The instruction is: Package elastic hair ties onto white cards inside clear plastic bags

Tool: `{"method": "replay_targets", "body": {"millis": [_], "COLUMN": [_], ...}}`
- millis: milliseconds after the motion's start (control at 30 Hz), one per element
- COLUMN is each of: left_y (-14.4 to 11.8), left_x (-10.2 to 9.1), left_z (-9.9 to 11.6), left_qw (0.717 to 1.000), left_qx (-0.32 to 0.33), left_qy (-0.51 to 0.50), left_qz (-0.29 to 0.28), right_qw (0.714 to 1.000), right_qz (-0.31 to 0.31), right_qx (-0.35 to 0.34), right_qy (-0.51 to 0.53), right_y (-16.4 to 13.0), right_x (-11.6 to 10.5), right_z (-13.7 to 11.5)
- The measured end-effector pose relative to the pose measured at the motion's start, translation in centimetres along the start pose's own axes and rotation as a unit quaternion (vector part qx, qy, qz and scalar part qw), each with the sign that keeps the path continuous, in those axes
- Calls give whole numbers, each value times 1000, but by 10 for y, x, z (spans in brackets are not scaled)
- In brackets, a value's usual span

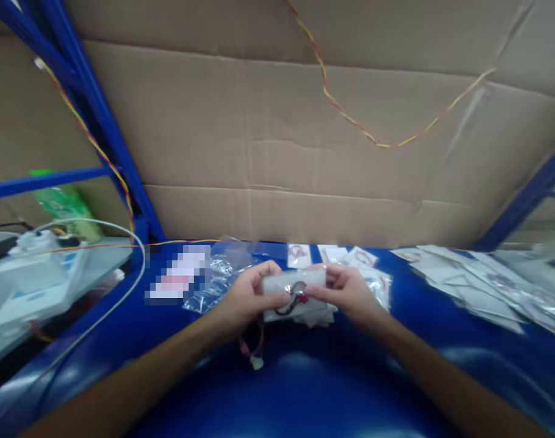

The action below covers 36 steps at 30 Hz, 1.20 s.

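Both of my hands hold a small clear plastic bag [282, 283] above the blue table [305, 389]. My left hand [247, 295] grips the bag's left end. My right hand [345, 289] grips its right end, thumb beside a coiled black and red wire piece [296, 297] lying against the bag's front. A red wire with a white connector [255, 356] lies on the table just below my left wrist.
Several more small bags lie behind my hands [350, 258] and in a row at the right [487, 286]. Crumpled clear bags [218, 277] sit at the left. A cardboard wall [277, 152] backs the table. Blue rack posts [99, 121] and a grey cable [122, 292] stand left.
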<state>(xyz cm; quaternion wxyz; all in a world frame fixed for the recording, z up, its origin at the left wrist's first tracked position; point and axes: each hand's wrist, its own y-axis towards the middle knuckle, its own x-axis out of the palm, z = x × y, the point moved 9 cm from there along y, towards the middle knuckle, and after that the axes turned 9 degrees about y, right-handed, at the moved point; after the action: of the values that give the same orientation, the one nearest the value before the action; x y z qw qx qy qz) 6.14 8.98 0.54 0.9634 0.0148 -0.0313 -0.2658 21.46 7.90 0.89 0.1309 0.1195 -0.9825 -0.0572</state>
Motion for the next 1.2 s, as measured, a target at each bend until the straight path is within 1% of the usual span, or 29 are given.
{"method": "replay_targets", "body": {"millis": [100,167,333,433,567,633,700,800,833,900,1000,1033,1133,1200], "left_y": [-7,-10,-8,-6,-5,-5,-5,-4,-3,-1,1,0,-1,-2], "left_x": [13,17,14,13,9,8,10,14,13,9,1,-1,-2,-1], "left_z": [0,3,10,8,10,11,10,12,13,10,4,3,7,12], "left_qw": [998,997,998,998,998,998,996,987,986,989,997,998,999,999], "left_qx": [-31,-34,22,35,34,17,-5,-9,-6,-6,-18,-19,2,19], "left_qy": [-33,-39,5,16,-32,-51,-71,-129,-143,-135,-77,-60,-33,-31], "left_qz": [-40,-54,-52,-56,-36,-33,-51,-90,-89,-65,-5,6,15,10], "right_qw": [1000,1000,999,998,998,996,995,995,995,995,997,997,998,999], "right_qz": [-6,-7,-1,-3,17,20,23,30,34,37,29,19,1,-1], "right_qx": [-7,-15,-23,-26,-40,-53,-67,-73,-72,-65,-53,-48,-35,-26], "right_qy": [-19,-20,-49,-48,-51,-68,-76,-68,-64,-59,-51,-50,-42,-47], "right_y": [-1,0,0,0,1,2,2,2,2,3,3,4,4,5], "right_x": [1,1,1,0,-9,-12,-14,-15,-16,-17,-16,-14,-13,-14], "right_z": [-5,-8,-9,-8,-14,-19,-23,-25,-24,-22,-19,-18,-16,-14]}}
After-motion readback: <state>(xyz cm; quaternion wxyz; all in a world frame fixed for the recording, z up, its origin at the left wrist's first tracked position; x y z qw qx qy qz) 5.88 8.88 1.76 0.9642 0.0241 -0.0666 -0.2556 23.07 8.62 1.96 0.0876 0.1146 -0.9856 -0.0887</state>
